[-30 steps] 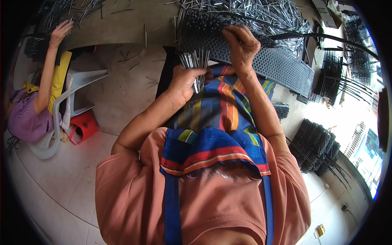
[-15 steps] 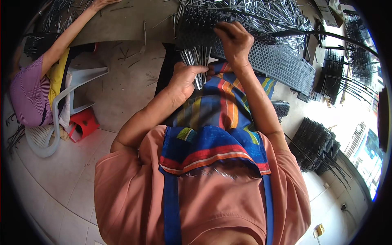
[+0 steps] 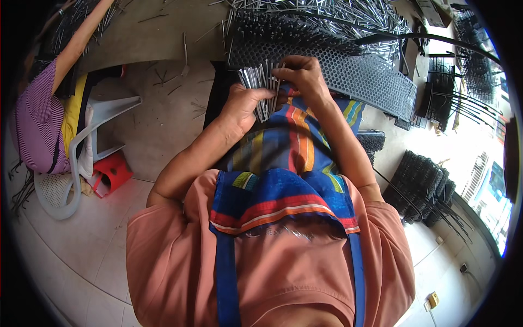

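Observation:
A bundle of thin metal rods [image 3: 262, 109] stands fanned out in my left hand [image 3: 243, 103], thumb laid across it. My right hand [image 3: 305, 76] is at the bundle's upper right end, thumb and forefinger pinched on a rod there. Just beyond both hands lies a black perforated tray [image 3: 370, 84] with a honeycomb of holes. Many short dark rods [image 3: 272, 32] stand upright in its far left part, while the near right part shows bare holes. Behind the tray spreads a large heap of loose metal rods [image 3: 332, 13].
A black cable [image 3: 414, 36] crosses above the tray. Stacked black racks [image 3: 419, 188] stand on the floor at right. To the left, a co-worker in a striped purple top [image 3: 41, 120] sits on a white plastic chair [image 3: 76, 147], near a red plastic stool [image 3: 111, 171].
My right hand has come down from the standing rods to the bundle in my left hand. The co-worker's arm has shifted further up and left, its hand out of view.

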A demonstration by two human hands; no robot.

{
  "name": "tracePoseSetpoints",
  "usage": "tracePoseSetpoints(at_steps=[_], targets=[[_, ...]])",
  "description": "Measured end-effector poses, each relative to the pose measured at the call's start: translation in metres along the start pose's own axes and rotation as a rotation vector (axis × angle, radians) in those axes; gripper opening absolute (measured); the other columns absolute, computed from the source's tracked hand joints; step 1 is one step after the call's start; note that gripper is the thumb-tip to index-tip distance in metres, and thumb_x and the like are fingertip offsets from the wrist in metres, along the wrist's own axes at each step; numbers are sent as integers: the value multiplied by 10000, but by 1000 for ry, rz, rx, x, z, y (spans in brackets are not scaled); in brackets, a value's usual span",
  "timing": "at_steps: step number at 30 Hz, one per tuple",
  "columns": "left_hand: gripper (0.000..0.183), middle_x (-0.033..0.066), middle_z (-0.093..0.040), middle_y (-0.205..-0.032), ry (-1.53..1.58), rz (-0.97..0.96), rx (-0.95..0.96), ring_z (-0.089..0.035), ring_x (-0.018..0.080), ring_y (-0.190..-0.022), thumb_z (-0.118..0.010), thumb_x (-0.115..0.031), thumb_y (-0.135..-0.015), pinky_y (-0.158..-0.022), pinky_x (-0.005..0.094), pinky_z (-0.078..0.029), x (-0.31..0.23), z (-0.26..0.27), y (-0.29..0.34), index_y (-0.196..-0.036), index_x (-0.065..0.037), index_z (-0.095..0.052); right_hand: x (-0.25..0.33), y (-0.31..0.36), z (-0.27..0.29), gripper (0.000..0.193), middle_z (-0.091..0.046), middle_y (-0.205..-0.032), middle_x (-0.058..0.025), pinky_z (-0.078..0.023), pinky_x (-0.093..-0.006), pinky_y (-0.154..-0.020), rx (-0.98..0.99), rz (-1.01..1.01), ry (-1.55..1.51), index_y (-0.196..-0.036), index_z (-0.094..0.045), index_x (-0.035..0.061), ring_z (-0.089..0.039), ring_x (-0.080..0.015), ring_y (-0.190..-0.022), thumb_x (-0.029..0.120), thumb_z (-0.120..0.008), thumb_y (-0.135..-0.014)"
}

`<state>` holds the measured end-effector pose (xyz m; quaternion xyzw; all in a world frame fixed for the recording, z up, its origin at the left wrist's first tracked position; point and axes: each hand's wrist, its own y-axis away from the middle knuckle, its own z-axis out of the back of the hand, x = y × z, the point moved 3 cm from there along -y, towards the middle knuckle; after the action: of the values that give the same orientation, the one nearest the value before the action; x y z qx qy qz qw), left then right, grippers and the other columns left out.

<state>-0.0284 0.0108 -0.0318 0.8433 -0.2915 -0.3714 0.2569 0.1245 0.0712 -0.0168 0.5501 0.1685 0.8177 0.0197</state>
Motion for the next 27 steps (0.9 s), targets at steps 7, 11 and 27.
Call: tracePoseSetpoints(at_steps=[7,11,27], targets=[[238,183,-698,-894,-89,27,-74,-704,265,-772,-598,56,-834,-669,366,-590,14,11,5,-1068,49,-641,3,1,25,72,-599,-657,23,-326,-181,-454,-344,85,-464,-884,-708,13,-454,-18,-513,37,-716,-817],[223,187,-703,-873,-129,4,-57,-704,256,-750,-614,42,-828,-655,348,-579,23,11,6,-1048,58,-645,6,-11,37,58,-622,-697,33,-359,-173,-490,-535,428,-349,-871,-714,23,-482,-17,-555,16,-720,-813],[153,144,-714,-871,-74,-76,-73,-702,229,-759,-606,47,-826,-651,338,-561,-1,1,-2,-961,49,-678,20,-12,31,91,-675,-790,-33,-476,-200,-644,-551,578,29,-844,-701,-14,-605,-63,-725,-51,-723,-764]])
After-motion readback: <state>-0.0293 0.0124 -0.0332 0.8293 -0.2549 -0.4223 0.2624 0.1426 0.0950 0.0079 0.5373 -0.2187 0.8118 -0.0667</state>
